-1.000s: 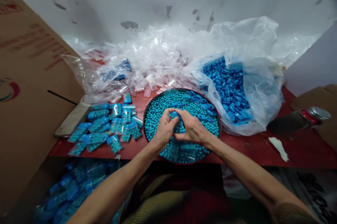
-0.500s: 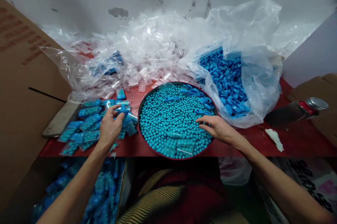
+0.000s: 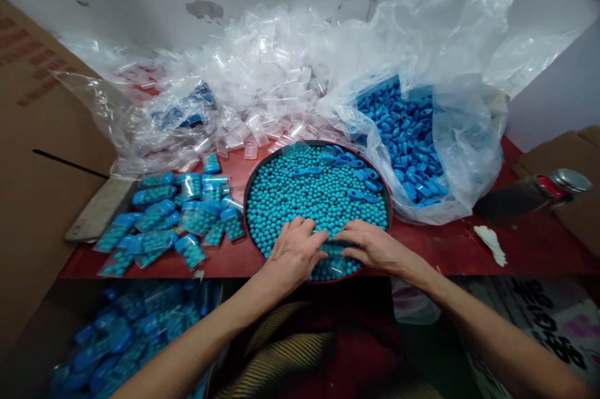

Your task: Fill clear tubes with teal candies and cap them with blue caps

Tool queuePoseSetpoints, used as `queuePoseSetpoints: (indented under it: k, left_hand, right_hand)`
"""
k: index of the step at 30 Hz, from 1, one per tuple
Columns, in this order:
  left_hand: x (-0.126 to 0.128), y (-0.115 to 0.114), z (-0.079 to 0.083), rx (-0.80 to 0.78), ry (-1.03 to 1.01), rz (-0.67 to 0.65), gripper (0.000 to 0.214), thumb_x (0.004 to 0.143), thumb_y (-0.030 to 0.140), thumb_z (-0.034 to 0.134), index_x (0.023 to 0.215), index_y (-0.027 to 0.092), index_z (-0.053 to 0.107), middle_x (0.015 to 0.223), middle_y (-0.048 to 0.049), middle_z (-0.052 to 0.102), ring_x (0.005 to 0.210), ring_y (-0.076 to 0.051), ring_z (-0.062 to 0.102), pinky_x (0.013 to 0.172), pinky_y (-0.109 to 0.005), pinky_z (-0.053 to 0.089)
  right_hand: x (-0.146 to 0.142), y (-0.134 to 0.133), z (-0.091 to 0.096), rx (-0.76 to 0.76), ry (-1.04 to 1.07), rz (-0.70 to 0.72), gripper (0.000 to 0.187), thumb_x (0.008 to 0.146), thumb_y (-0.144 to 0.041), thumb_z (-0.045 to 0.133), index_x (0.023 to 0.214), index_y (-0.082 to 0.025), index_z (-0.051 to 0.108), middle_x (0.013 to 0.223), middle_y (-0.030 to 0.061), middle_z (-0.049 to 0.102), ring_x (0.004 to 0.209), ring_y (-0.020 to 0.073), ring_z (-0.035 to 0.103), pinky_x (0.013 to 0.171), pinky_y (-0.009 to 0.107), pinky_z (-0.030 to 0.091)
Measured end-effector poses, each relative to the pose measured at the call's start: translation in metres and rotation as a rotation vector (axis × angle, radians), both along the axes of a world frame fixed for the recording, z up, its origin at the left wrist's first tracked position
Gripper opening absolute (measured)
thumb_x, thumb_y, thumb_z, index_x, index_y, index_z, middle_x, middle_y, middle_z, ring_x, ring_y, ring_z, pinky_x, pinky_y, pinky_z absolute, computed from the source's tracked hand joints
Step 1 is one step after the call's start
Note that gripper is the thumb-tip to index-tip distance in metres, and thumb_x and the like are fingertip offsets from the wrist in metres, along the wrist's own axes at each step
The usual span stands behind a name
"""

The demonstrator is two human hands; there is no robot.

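A round tray [image 3: 245, 211] with a dark red rim holds turquoise beads [image 3: 281, 199]. Over its near part my left hand [image 3: 297, 246] has its fingers curled at a clear plastic case [image 3: 334, 249], largely hidden among the beads. From the right, my right hand [image 3: 372, 244] brings thumb and fingers to the same clear plastic, fingertips close to those of the left. Whether one or several cases lie between them I cannot make out. Blue caps [image 3: 363, 196] rest on the beads toward the back right. Bead-filled cases with blue caps [image 3: 157, 241] lie left of the tray.
A clear bag [image 3: 462, 155] of blue caps [image 3: 405, 136] stands behind on the right, and many empty clear cases [image 3: 276, 92] are heaped along the wall. A bottle [image 3: 515, 199] leans in at the right. Below the table's left side, a box holds filled cases [image 3: 112, 336].
My left hand has moved right, from the filled cases to the tray's near part. The right hand has come slightly left and down to the clear cases in the beads.
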State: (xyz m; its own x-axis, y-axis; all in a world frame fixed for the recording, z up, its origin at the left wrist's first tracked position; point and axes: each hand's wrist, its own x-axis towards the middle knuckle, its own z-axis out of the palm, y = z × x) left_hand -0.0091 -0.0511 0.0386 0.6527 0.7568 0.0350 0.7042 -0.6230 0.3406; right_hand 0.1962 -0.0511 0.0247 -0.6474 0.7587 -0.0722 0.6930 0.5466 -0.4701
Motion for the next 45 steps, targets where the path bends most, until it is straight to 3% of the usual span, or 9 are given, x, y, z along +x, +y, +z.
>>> queuePoseSetpoints:
  k: [7, 14, 18, 22, 25, 29, 34, 40, 45]
  left_hand:
    - [0.007, 0.005, -0.016, -0.019, -0.030, 0.011, 0.020, 0.075, 0.025, 0.052, 0.094, 0.021, 0.058, 0.102, -0.0090, 0.051, 0.104, -0.027, 0.037, 0.087, -0.045, 0.028]
    - [0.002, 0.030, -0.013, -0.414, -0.666, 0.250, 0.018, 0.077, 0.024, 0.048, 0.091, 0.018, 0.057, 0.097, -0.0052, 0.056, 0.094, -0.019, 0.050, 0.085, -0.032, 0.036]
    - [-0.006, 0.043, -0.005, -0.849, -1.078, 0.343, 0.025, 0.076, 0.036, 0.050, 0.090, 0.016, 0.051, 0.078, -0.0036, 0.060, 0.066, -0.014, 0.056, 0.056, -0.023, 0.040]
    - [-0.008, 0.050, -0.002, -1.068, -1.277, 0.314, 0.033, 0.071, 0.039, 0.057, 0.089, 0.014, 0.046, 0.079, -0.0059, 0.060, 0.062, -0.013, 0.058, 0.050, -0.020, 0.038]
    - [-0.008, 0.053, -0.004, -1.076, -1.303, 0.317, 0.032, 0.072, 0.039, 0.057, 0.087, 0.014, 0.045, 0.076, -0.0050, 0.060, 0.062, -0.013, 0.059, 0.050, -0.020, 0.039]
    - [-0.010, 0.056, -0.015, -1.028, -1.278, 0.343, 0.038, 0.072, 0.041, 0.056, 0.097, 0.016, 0.044, 0.075, -0.0034, 0.061, 0.061, -0.014, 0.059, 0.048, -0.020, 0.038]
    - [-0.013, 0.059, -0.026, -0.952, -1.311, 0.461, 0.042, 0.068, 0.042, 0.059, 0.097, 0.015, 0.044, 0.076, -0.0034, 0.062, 0.062, -0.014, 0.060, 0.048, -0.019, 0.039]
    - [-0.013, 0.058, -0.030, -0.857, -1.252, 0.568, 0.042, 0.066, 0.042, 0.059, 0.094, 0.014, 0.044, 0.073, -0.0020, 0.061, 0.057, -0.012, 0.058, 0.044, -0.018, 0.036]
    - [-0.013, 0.058, -0.028, -0.796, -1.186, 0.611, 0.034, 0.071, 0.039, 0.053, 0.093, 0.014, 0.044, 0.072, -0.0022, 0.061, 0.059, -0.012, 0.058, 0.047, -0.019, 0.037]
  right_hand:
    - [-0.010, 0.020, 0.002, -0.024, 0.071, -0.006, 0.017, 0.081, -0.025, 0.048, 0.081, -0.019, 0.064, 0.076, 0.0029, 0.059, 0.075, 0.0139, 0.052, 0.067, 0.023, 0.039]
    - [-0.009, 0.051, 0.038, -0.170, 0.274, -0.140, 0.024, 0.083, -0.029, 0.042, 0.086, -0.017, 0.063, 0.074, 0.0003, 0.062, 0.068, 0.0123, 0.055, 0.063, 0.022, 0.041]
    - [-0.003, 0.053, 0.014, 0.004, 0.139, -0.264, 0.031, 0.078, -0.030, 0.050, 0.107, -0.018, 0.053, 0.097, 0.0067, 0.057, 0.088, 0.0177, 0.053, 0.077, 0.029, 0.040]
    - [-0.009, 0.042, -0.019, 0.017, -0.168, -0.251, 0.022, 0.079, -0.023, 0.047, 0.100, -0.018, 0.052, 0.096, 0.0068, 0.052, 0.079, 0.0153, 0.054, 0.069, 0.026, 0.040]
    - [-0.011, 0.036, -0.024, 0.003, -0.124, -0.227, 0.015, 0.081, -0.019, 0.042, 0.090, -0.017, 0.054, 0.088, 0.0050, 0.054, 0.078, 0.0145, 0.053, 0.069, 0.024, 0.039]
    - [-0.006, 0.048, -0.004, -0.082, -0.140, -0.106, 0.010, 0.080, -0.021, 0.046, 0.080, -0.019, 0.056, 0.077, 0.0019, 0.058, 0.074, 0.0139, 0.053, 0.064, 0.022, 0.037]
    - [-0.031, 0.096, 0.018, 0.204, -0.315, -0.245, 0.014, 0.083, -0.022, 0.043, 0.085, -0.020, 0.056, 0.087, 0.0049, 0.056, 0.082, 0.0161, 0.053, 0.068, 0.024, 0.036]
    - [-0.075, 0.137, -0.004, 0.271, -0.335, -0.302, 0.017, 0.082, -0.026, 0.047, 0.095, -0.018, 0.052, 0.097, 0.0085, 0.053, 0.086, 0.0180, 0.052, 0.068, 0.026, 0.038]
    - [-0.055, 0.119, -0.011, 0.286, -0.358, -0.287, 0.019, 0.083, -0.018, 0.038, 0.084, -0.016, 0.057, 0.086, 0.0085, 0.058, 0.086, 0.0209, 0.052, 0.073, 0.032, 0.037]
